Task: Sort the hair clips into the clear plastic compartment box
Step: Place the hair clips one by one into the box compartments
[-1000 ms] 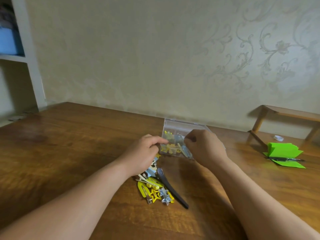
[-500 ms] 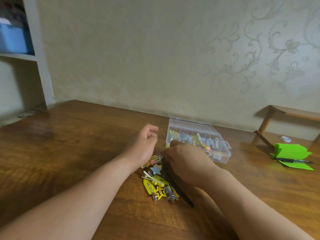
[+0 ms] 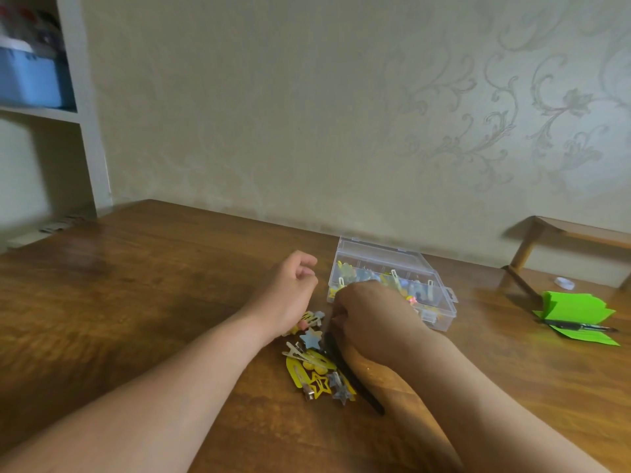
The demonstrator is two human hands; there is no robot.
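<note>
A clear plastic compartment box [image 3: 440,297] lies on the wooden table, holding several small coloured hair clips. In front of it lies a pile of hair clips [image 3: 316,373]: yellow ones, blue star ones, a silver one. A long black clip [image 3: 355,377] runs diagonally through the pile. My right hand [image 3: 368,319] is down at the top end of the black clip, fingers curled around it; the fingertips are hidden. My left hand [image 3: 290,295] hovers loosely curled just left of the box, above the pile's far edge, with nothing visible in it.
A green paper pad with a pen [image 3: 577,315] lies at the right. A small wooden stand [image 3: 560,233] and a white bit [image 3: 564,283] sit behind it. A white shelf with a blue bin [image 3: 30,76] stands at the far left. The wall is close behind the table.
Both hands left the box. My right hand came down and back onto the top of the black clip in the pile. My left hand drew away to the left of the box.
</note>
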